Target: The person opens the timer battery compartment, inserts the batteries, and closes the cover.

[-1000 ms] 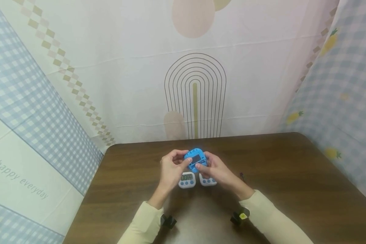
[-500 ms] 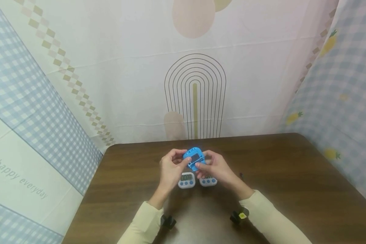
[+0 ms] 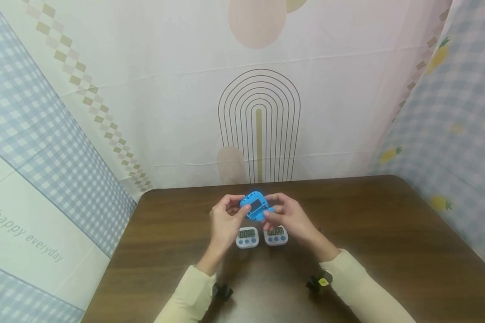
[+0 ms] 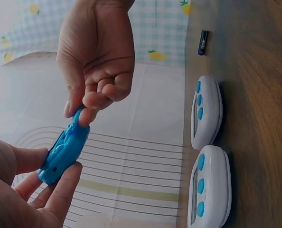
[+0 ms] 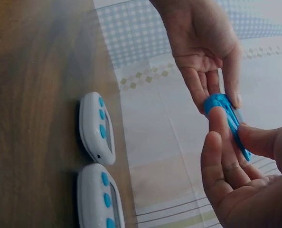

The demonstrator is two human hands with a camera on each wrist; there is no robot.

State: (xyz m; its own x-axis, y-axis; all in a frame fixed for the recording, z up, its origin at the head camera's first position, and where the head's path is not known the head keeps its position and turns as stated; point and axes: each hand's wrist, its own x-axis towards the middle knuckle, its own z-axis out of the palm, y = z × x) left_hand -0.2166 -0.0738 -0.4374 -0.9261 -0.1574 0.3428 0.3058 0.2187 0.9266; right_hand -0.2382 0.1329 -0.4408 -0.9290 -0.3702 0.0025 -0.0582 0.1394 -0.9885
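Observation:
Held up over the table is a blue digital timer (image 3: 252,198), its back with a dark rectangle facing up. My left hand (image 3: 225,220) grips its left edge between thumb and fingers. At the lower right, my right hand (image 3: 289,217) pinches a blue flap (image 4: 78,115) that stands out from the timer's body. A thin pale strip (image 5: 220,80) shows by the left fingers in the right wrist view. Below the hands, two white timers with blue buttons, the left one (image 3: 247,237) and the right one (image 3: 276,236), lie side by side on the table.
A small dark battery (image 4: 203,42) lies on the wooden table (image 3: 178,251) beyond the right-hand white timer. Patterned cloths hang behind the table (image 3: 186,112) and along both sides. Each wrist carries a small black camera.
Both hands have shifted slightly up and left with the blue timer. The right hand has drawn outward with the flap, which now sticks out further, and more of the right white timer shows.

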